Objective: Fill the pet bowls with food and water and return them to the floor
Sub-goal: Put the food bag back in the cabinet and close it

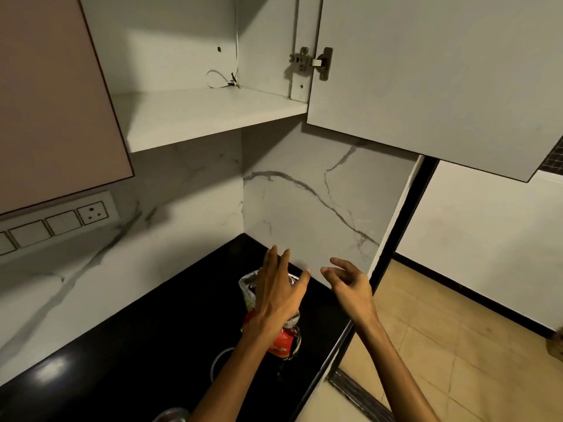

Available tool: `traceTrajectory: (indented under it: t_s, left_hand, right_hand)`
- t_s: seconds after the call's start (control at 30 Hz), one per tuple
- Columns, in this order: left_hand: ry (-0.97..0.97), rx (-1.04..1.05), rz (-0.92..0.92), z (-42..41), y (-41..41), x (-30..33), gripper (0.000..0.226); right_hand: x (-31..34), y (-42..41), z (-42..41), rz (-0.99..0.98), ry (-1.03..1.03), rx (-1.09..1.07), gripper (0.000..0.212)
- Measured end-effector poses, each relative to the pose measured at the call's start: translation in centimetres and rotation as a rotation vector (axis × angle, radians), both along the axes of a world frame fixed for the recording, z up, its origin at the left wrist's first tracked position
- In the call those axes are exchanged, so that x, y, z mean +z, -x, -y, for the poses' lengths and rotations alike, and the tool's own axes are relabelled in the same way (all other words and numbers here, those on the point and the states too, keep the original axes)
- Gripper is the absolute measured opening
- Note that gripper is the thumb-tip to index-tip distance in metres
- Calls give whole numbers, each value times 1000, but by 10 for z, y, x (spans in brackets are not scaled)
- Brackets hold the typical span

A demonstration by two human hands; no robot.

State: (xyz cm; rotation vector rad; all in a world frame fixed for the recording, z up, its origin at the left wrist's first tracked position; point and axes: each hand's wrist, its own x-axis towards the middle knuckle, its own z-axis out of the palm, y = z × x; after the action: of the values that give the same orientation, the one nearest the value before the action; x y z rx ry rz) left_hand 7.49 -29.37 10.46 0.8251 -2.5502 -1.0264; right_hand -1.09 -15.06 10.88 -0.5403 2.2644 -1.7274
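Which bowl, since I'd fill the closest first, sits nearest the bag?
The bowl beside the bag, half hidden under the left arm; the other lies at the bottom edge.

Dim warm light; glare patch on black countertop; hard shadows inside cabinet; wide-angle bending at edges.

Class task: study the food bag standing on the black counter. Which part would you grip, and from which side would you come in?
Probably grip the food bag at its crumpled, open top, coming from above. It stands upright in the counter corner, with the wall close behind it, and both the left hand and right hand already hover open over it. A bowl sits just in front, so a low frontal approach looks awkward.
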Motion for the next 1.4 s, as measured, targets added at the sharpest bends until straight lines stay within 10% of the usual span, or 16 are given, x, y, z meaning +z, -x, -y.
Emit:
traceTrajectory:
  t_s: [0.8, 1.07, 1.4]
  left_hand:
    - [-633, 645, -73, 26, -63, -121, 36]
    - [-1168, 789, -136, 28, -33, -148, 38]
    - [-1320, 828, -316, 15, -23, -182, 38]
  right_hand:
    - [-129, 30, 25, 540, -177, 124, 13]
    - [-162, 73, 55, 709, -237, 301, 33]
    - [-201, 98, 81, 796, -271, 595, 41]
